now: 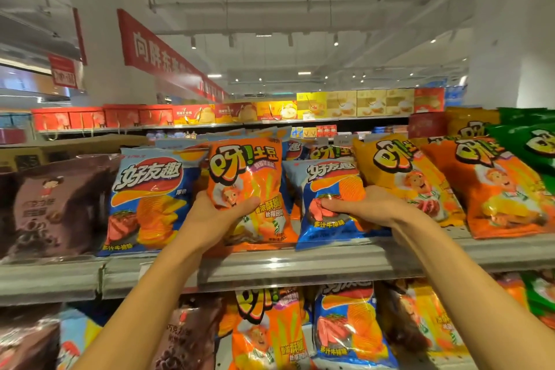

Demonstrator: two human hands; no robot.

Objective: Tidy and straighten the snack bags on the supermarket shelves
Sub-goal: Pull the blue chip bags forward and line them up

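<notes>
An orange snack bag [255, 171] stands upright at the middle of the top shelf [300, 264]. My left hand [216, 213] grips it at its lower left, thumb across the front. Just to its right leans a blue chip bag [327, 186]. My right hand [363, 204] grips that blue bag at its middle, fingers curled over the front. Another blue chip bag [150, 198] leans to the left of the orange one. More orange and blue bags stand behind, partly hidden.
A brown bag [57, 204] fills the shelf's left end. A yellow-orange bag [405, 177], an orange bag [498, 186] and green bags [537, 141] lean at the right. The lower shelf holds more bags [345, 327]. Boxed goods line a far shelf [210, 114].
</notes>
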